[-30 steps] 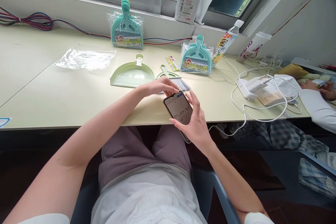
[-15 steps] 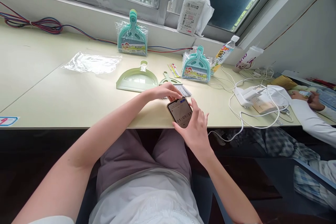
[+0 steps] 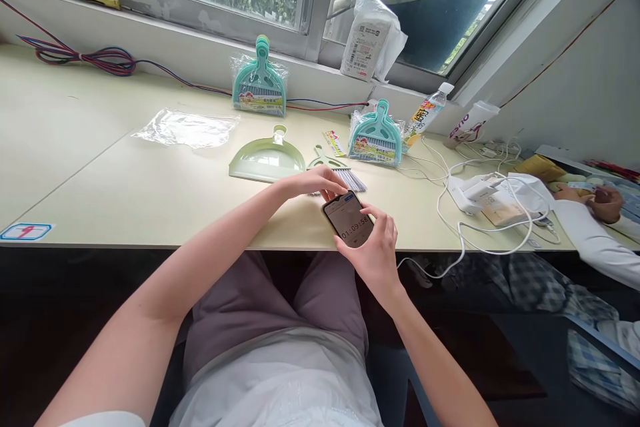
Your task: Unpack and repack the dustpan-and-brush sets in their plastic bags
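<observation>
My right hand (image 3: 376, 250) holds a phone (image 3: 349, 219) at the table's front edge; its screen shows a running timer. My left hand (image 3: 315, 182) curls over the phone's top end, fingertips touching it. Just behind the hands lies a pale green mini brush (image 3: 336, 170) with grey bristles, and to its left a pale green dustpan (image 3: 267, 161) lies flat. Two teal dustpan-and-brush sets in plastic bags stand further back, one at the wall (image 3: 259, 81) and one to the right (image 3: 377, 136).
An empty clear bag (image 3: 187, 127) lies at the left. Coloured wires (image 3: 85, 57) run along the wall. White cables and a charger (image 3: 475, 190) sprawl at the right, near a bottle (image 3: 424, 113). Another person's hand (image 3: 603, 201) is at the far right.
The view has tilted upward a little and the timer has counted up one second. Both hands stay on the phone, held slightly lower toward the table edge.
</observation>
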`<state>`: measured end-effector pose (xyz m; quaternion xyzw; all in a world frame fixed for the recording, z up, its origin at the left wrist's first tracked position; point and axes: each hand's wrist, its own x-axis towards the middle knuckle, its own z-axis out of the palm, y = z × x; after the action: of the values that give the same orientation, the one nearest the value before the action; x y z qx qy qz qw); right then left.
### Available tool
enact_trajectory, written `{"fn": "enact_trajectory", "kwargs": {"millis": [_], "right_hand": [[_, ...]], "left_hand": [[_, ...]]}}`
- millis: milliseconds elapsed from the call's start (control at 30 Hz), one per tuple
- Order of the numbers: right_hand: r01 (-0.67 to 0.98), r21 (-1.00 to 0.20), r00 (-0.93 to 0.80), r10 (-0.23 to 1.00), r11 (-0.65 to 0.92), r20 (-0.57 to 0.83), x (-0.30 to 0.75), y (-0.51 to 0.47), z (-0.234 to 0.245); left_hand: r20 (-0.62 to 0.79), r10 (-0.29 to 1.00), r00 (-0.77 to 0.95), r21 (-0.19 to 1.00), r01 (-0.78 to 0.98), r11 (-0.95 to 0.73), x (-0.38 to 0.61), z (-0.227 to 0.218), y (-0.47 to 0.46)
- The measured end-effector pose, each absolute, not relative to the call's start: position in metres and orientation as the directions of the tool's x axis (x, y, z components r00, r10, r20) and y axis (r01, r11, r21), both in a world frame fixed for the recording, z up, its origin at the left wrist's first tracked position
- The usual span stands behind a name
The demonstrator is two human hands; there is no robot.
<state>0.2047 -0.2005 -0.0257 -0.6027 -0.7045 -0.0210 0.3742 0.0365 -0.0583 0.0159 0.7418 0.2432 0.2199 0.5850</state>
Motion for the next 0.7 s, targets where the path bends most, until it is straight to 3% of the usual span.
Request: {"fn": "enact_trajectory", "kwargs": {"millis": [267,367,433,533,633,700], "right_hand": [[0.806,-0.517,-0.017,0.883,0.290,0.469,0.213,-0.195,-0.023],[0.819,-0.524,0.034,0.891,0.235,0.452,0.231,-0.181,-0.020],[0.834,-0.519,0.076,0.893,0.186,0.443,0.250,-0.165,-0.016],[0.867,-0.491,0.138,0.908,0.081,0.395,0.283,-0.132,-0.008],[0.895,-0.445,0.192,0.930,-0.036,0.313,0.317,-0.095,-0.003],[0.900,-0.423,0.236,0.932,-0.102,0.277,0.336,-0.074,-0.001]], "left_hand": [[-0.003,0.588,0.809,0.968,0.149,-0.200,0.033,0.010,-0.050],[0.030,0.678,0.734,0.958,0.172,-0.228,0.028,0.013,-0.045],[0.113,0.808,0.579,0.930,0.224,-0.291,0.023,0.014,-0.038],[0.271,0.936,0.225,0.800,0.488,-0.349,0.010,0.012,-0.025],[0.406,0.912,-0.065,0.603,0.769,-0.214,-0.006,0.008,-0.015],[0.420,0.887,-0.189,0.517,0.854,-0.062,-0.018,0.005,-0.010]]}}
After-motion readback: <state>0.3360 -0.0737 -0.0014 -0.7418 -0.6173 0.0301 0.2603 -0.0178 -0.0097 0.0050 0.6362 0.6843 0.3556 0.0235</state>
